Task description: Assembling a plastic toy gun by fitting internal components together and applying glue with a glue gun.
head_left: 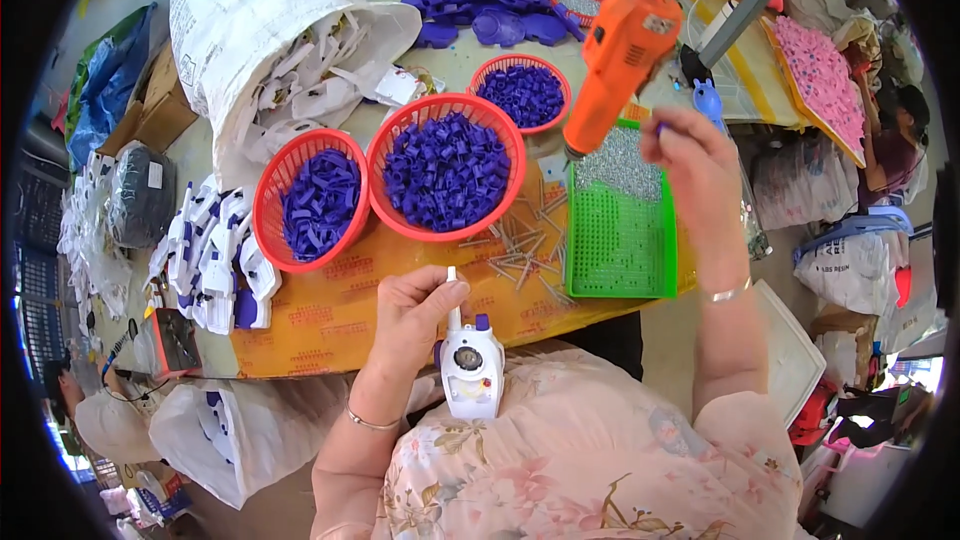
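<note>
My left hand (408, 318) pinches the white antenna of a small walkie-talkie-shaped toy housing (472, 395). The housing hangs upright against my shirt, its open side showing a round dark speaker, thin wires and a purple button on top. Raised over the right side of a green basket (620, 255), my right hand (697, 165) has its fingertips closed on a small purple plastic part (660, 127). Silvery screws (615, 162) fill the far end of that basket. Just left of my right hand hangs an orange electric screwdriver (622, 55), tip downward.
Red baskets of purple parts (445, 172) stand mid-table, with loose metal pins (520, 245) beside them. White housings (215, 260) are piled at left, before a white sack (260, 50) spilling parts. Purple shells (495, 8) lie at the back. A person (905, 130) sits far right.
</note>
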### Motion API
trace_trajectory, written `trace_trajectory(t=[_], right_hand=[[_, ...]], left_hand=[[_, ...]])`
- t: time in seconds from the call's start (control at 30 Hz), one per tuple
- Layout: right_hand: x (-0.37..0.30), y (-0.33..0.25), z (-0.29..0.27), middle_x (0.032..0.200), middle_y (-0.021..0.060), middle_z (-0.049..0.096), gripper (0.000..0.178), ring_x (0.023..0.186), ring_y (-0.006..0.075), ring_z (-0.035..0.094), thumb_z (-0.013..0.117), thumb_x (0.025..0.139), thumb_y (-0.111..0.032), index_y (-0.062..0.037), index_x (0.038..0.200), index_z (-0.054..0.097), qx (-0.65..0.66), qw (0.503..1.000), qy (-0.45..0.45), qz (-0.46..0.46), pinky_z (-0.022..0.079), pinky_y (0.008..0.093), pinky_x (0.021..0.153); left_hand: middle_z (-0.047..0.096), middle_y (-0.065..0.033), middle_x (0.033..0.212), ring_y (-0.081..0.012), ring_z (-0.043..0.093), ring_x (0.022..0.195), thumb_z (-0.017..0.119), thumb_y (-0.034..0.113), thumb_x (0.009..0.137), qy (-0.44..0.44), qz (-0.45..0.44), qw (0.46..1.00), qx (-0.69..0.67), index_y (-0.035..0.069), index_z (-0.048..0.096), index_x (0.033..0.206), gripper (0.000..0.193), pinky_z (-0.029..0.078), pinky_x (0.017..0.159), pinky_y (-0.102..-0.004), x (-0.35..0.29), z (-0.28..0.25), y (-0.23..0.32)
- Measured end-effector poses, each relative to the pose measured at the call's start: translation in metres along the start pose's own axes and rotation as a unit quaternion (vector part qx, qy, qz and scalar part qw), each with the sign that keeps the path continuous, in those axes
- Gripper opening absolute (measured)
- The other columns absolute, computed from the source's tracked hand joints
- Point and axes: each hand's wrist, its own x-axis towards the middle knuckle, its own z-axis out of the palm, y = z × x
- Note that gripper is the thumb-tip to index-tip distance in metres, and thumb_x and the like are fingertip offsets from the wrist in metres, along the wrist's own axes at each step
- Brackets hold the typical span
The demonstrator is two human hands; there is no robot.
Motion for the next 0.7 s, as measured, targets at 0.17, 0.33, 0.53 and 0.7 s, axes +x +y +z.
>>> trace_trajectory(t=[0.17, 0.33, 0.53, 0.7], right_hand=[[-0.064, -0.001, 0.049, 0.09, 0.0105, 0.067, 0.016, 0.083, 0.0172, 0.066, 0.054, 0.082, 0.007, 0.0036, 0.095, 0.064, 0.045, 0.98, -0.161, 0.112, 0.053, 0.0273, 0.074], [-0.075, 0.027, 0.089, 0.087, 0.0078, 0.067, 0.015, 0.079, 0.0123, 0.063, 0.059, 0.081, 0.007, 0.0029, 0.093, 0.066, 0.062, 0.962, -0.242, 0.113, 0.051, 0.0243, 0.071], [-0.069, 0.037, 0.101, 0.083, 0.0049, 0.063, 0.014, 0.083, 0.0116, 0.058, 0.064, 0.079, 0.005, 0.002, 0.092, 0.069, -0.02, 0.949, -0.293, 0.113, 0.046, 0.0229, 0.073], [-0.071, 0.039, 0.103, 0.081, 0.0044, 0.062, 0.016, 0.079, 0.011, 0.057, 0.063, 0.079, 0.005, 0.0024, 0.093, 0.069, -0.004, 0.943, -0.305, 0.134, 0.046, 0.0234, 0.073]], left_hand=[[0.065, -0.0047, 0.068, -0.0064, 0.055, 0.054, 0.067, 0.011, 0.083, -0.002, -0.025, 1.0, 0.0, -0.002, 0.068, 0.087, 0.014, 0.04, 0.048, -0.0194, -0.006, 0.009, 0.004], [0.064, -0.0041, 0.067, -0.0057, 0.054, 0.055, 0.066, 0.009, 0.082, -0.015, -0.002, 1.0, -0.019, -0.002, 0.068, 0.086, 0.012, 0.041, 0.048, -0.0193, -0.013, 0.016, 0.008], [0.063, -0.0015, 0.066, -0.0047, 0.054, 0.056, 0.066, 0.006, 0.082, -0.001, 0.039, 0.999, -0.002, -0.001, 0.068, 0.082, 0.007, 0.041, 0.049, -0.0202, -0.02, 0.015, -0.001], [0.062, -0.0002, 0.065, -0.0037, 0.052, 0.056, 0.066, 0.006, 0.082, -0.001, 0.048, 0.999, 0.015, 0.0, 0.068, 0.08, 0.006, 0.041, 0.049, -0.0202, -0.022, 0.014, -0.001]])
